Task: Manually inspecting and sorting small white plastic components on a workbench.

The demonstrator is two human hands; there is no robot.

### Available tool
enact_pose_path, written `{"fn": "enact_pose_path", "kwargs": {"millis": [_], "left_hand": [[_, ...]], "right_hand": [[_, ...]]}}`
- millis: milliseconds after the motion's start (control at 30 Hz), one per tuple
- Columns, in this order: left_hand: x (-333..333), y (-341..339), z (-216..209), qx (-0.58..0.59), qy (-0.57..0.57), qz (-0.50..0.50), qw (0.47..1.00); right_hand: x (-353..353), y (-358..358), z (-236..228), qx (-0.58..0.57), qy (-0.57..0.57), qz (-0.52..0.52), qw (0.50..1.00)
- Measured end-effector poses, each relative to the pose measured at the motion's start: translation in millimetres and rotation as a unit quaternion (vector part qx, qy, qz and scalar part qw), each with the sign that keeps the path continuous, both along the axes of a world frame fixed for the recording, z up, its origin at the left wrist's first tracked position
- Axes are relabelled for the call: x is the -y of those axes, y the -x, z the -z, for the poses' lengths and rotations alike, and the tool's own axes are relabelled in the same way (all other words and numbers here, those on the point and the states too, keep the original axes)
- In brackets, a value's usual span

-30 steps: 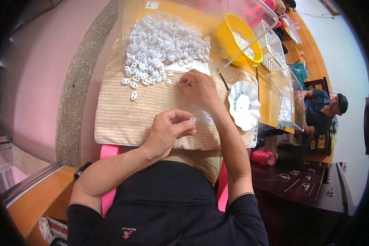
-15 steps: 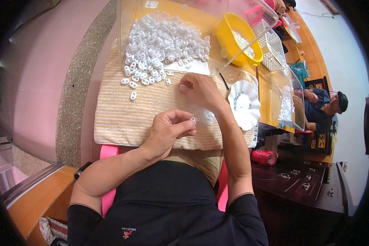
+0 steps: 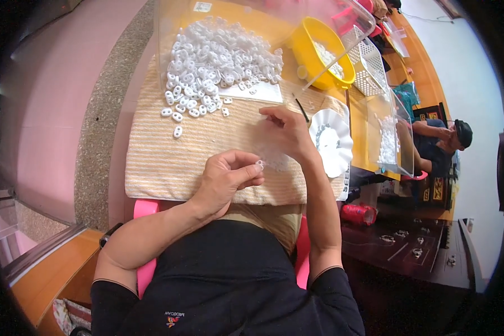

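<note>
White plastic is showing at the fingertips of your left hand [image 3: 227, 176], where thumb and forefinger are pinching together on a small white ring-like plastic piece [image 3: 260, 164] above a beige-and-white striped cloth towel [image 3: 162, 162]. Because so little of it is sticking out, a slight roll of your thumb could be dropping it into the loose cluster of small whitish pieces [image 3: 278, 162] just beside it, making it hard to pick out. A low sweep of your right hand [image 3: 288, 134] could be scattering that cluster or bumping the white scalloped-edge dish [image 3: 343, 151] near it. Your left forearm [image 3: 162, 232] is slanting in from the lower left; your right forearm [image 3: 323, 213] is rising steeply, its fingers curling leftward over the towel. They are blurring, so you cannot tell whether they are gripping anything.
</note>
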State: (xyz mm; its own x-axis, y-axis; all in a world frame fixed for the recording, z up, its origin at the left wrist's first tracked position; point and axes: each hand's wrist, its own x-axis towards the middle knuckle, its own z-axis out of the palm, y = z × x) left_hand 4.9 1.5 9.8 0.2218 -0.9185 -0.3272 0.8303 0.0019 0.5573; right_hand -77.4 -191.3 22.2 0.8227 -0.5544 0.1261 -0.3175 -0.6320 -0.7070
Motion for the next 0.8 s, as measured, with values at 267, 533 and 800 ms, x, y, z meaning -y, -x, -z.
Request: {"fn": "enact_pose_path", "kwargs": {"millis": [267, 533, 800], "left_hand": [[1.2, 0.7, 3.6, 0.010, -0.013, 0.003, 1.000], [1.2, 0.5, 3.2, 0.016, -0.023, 0.008, 1.000], [1.6, 0.6, 5.0, 0.012, -0.022, 0.011, 1.000]], "right_hand": [[-13.8, 25.3, -5.8, 0.021, -0.101, 0.063, 0.993], [-17.5, 48.1, 4.3, 0.109, -0.201, 0.046, 0.973], [-26.5, 52.8, 6.5, 0.125, -0.243, 0.066, 0.960]]}}
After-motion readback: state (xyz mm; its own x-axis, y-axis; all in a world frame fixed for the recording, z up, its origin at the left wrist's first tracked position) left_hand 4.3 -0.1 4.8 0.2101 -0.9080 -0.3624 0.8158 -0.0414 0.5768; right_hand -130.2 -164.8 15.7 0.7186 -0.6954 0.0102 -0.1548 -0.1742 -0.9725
